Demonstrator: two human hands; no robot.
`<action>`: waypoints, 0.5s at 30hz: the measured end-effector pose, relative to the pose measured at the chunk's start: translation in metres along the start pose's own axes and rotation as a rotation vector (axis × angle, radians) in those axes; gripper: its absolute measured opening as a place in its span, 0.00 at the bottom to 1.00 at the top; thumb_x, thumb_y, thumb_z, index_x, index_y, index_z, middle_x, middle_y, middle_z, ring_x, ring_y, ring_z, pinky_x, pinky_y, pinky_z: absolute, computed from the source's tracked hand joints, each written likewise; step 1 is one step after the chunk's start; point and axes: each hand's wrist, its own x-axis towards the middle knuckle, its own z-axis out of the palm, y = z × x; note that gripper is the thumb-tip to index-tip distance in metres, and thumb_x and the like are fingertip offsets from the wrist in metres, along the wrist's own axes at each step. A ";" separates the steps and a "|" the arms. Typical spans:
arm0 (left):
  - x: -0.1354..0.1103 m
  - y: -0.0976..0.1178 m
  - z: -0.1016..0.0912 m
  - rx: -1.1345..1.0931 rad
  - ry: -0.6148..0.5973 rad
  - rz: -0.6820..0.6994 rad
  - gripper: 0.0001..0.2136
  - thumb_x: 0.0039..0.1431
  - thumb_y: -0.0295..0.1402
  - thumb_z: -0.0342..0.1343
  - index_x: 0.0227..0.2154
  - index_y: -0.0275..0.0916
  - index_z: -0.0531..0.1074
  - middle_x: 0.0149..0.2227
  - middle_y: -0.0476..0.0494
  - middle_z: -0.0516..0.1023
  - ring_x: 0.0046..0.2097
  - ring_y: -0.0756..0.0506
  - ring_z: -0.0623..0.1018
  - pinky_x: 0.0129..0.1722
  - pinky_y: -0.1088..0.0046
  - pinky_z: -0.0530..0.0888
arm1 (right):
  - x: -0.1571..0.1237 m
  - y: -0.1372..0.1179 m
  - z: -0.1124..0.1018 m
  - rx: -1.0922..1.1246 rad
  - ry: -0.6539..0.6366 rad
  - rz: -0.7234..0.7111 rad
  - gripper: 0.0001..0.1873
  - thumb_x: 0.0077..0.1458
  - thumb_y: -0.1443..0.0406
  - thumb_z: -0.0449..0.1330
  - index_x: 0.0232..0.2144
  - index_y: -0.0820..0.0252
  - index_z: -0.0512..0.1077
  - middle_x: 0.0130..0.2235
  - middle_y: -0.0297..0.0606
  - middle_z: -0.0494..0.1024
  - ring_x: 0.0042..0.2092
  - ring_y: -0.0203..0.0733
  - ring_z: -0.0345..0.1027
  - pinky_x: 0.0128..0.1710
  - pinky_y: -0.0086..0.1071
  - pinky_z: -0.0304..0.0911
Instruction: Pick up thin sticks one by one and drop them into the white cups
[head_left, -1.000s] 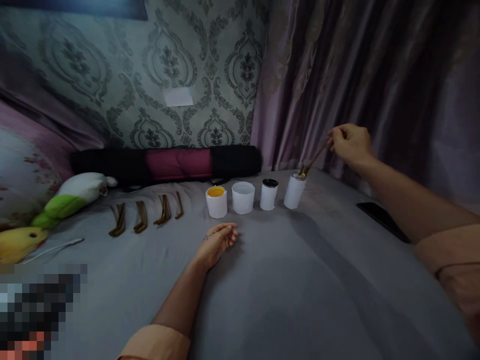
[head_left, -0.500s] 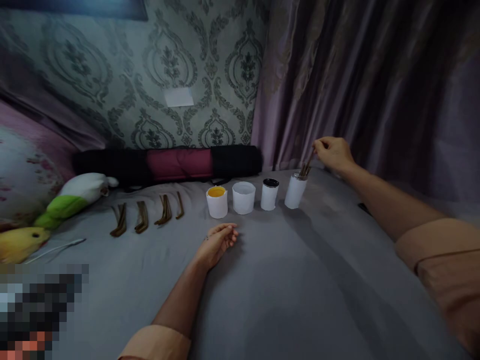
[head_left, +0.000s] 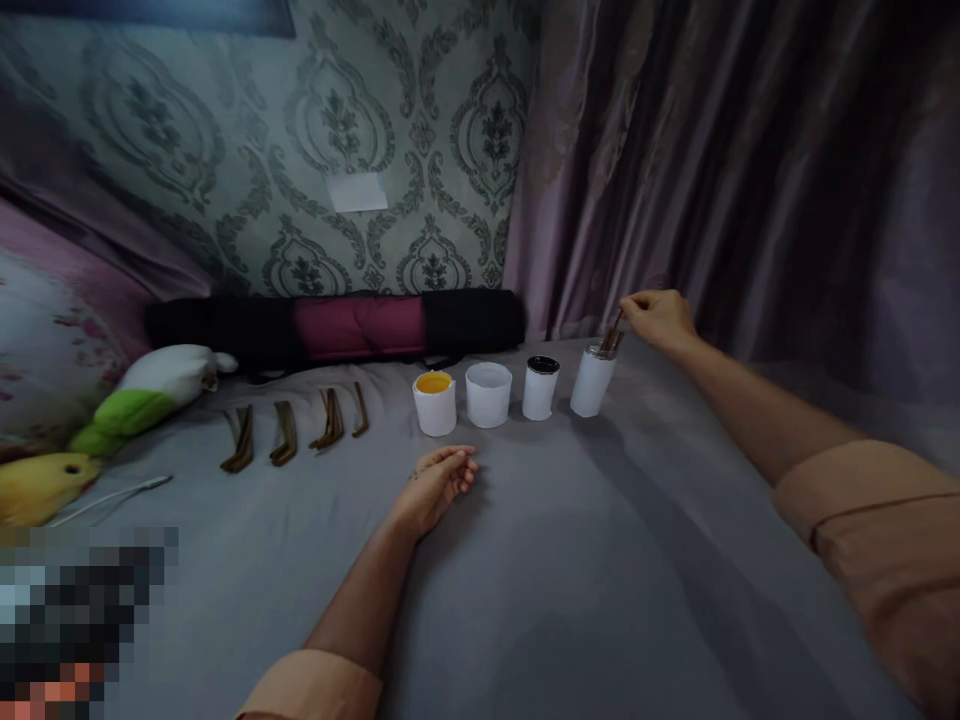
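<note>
My right hand pinches a thin brown stick by its top end. The stick's lower end reaches the mouth of a tall white cup, where several similar sticks poke out. My left hand rests on the grey sheet, fingers loosely curled and slightly apart, with nothing seen in them. Just beyond it stand a white cup with a yellow inside and a wide white cup. A narrower white cup with a black top comes between these and the tall cup.
Groups of brown bent sticks lie on the grey sheet at left. A white cable and plush toys are farther left. A black and maroon roll lies along the wall; a purple curtain hangs at right.
My right hand has moved slightly down and left, lowering the stick toward the tall cup. My left hand stays in place.
</note>
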 end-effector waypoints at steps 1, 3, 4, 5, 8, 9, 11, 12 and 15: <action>0.000 0.000 0.000 0.002 0.001 0.000 0.05 0.50 0.26 0.54 0.31 0.30 0.70 0.24 0.44 0.72 0.23 0.54 0.69 0.23 0.80 0.64 | 0.000 0.001 0.001 0.005 -0.001 0.007 0.13 0.49 0.63 0.53 0.32 0.63 0.75 0.30 0.39 0.76 0.32 0.38 0.67 0.33 0.28 0.59; 0.000 0.000 0.000 0.004 0.006 -0.001 0.05 0.50 0.26 0.54 0.31 0.30 0.70 0.24 0.44 0.72 0.23 0.54 0.69 0.23 0.80 0.64 | 0.000 0.004 0.002 0.014 -0.009 0.024 0.13 0.48 0.63 0.54 0.32 0.63 0.75 0.30 0.39 0.76 0.31 0.37 0.67 0.32 0.28 0.59; -0.001 0.001 0.001 0.006 0.008 -0.003 0.05 0.50 0.26 0.54 0.32 0.30 0.70 0.24 0.44 0.72 0.23 0.54 0.69 0.23 0.80 0.63 | 0.000 0.005 0.003 0.016 -0.012 0.036 0.13 0.48 0.62 0.54 0.32 0.63 0.75 0.29 0.39 0.76 0.30 0.37 0.67 0.32 0.28 0.59; -0.001 0.001 0.001 0.007 0.009 -0.005 0.05 0.50 0.25 0.54 0.32 0.30 0.70 0.24 0.44 0.72 0.23 0.54 0.69 0.23 0.80 0.63 | 0.000 0.006 0.003 0.017 -0.009 0.048 0.12 0.47 0.62 0.55 0.32 0.62 0.75 0.28 0.39 0.76 0.30 0.37 0.67 0.31 0.28 0.60; -0.002 0.002 0.002 0.008 0.007 -0.007 0.05 0.50 0.25 0.54 0.32 0.30 0.70 0.24 0.44 0.72 0.23 0.55 0.69 0.23 0.80 0.64 | 0.000 0.008 0.004 0.027 -0.016 0.085 0.11 0.45 0.62 0.56 0.29 0.61 0.74 0.26 0.38 0.75 0.28 0.37 0.67 0.30 0.28 0.60; -0.002 0.002 0.002 0.007 0.006 -0.006 0.05 0.50 0.26 0.54 0.32 0.30 0.70 0.24 0.44 0.72 0.23 0.55 0.69 0.23 0.80 0.64 | 0.000 0.009 0.005 0.036 -0.022 0.104 0.10 0.45 0.61 0.57 0.28 0.61 0.74 0.25 0.38 0.75 0.28 0.37 0.67 0.29 0.29 0.60; -0.002 0.002 0.002 0.005 0.003 0.000 0.06 0.50 0.26 0.54 0.31 0.30 0.70 0.24 0.44 0.72 0.23 0.55 0.69 0.23 0.80 0.64 | 0.002 0.013 0.007 0.060 -0.038 0.148 0.08 0.44 0.61 0.58 0.24 0.59 0.73 0.23 0.36 0.74 0.26 0.37 0.67 0.28 0.29 0.60; -0.002 0.001 0.002 0.004 0.001 0.003 0.06 0.50 0.27 0.55 0.31 0.30 0.70 0.24 0.44 0.72 0.23 0.55 0.69 0.23 0.80 0.64 | 0.003 0.016 0.009 0.077 -0.043 0.172 0.07 0.43 0.61 0.58 0.23 0.58 0.72 0.23 0.35 0.74 0.25 0.37 0.67 0.27 0.30 0.60; 0.000 0.000 0.001 0.004 -0.008 0.007 0.06 0.50 0.27 0.55 0.31 0.30 0.70 0.24 0.44 0.71 0.23 0.55 0.69 0.23 0.80 0.64 | 0.008 0.028 0.017 0.177 -0.049 0.191 0.06 0.41 0.61 0.60 0.19 0.57 0.70 0.21 0.34 0.72 0.23 0.37 0.65 0.24 0.31 0.60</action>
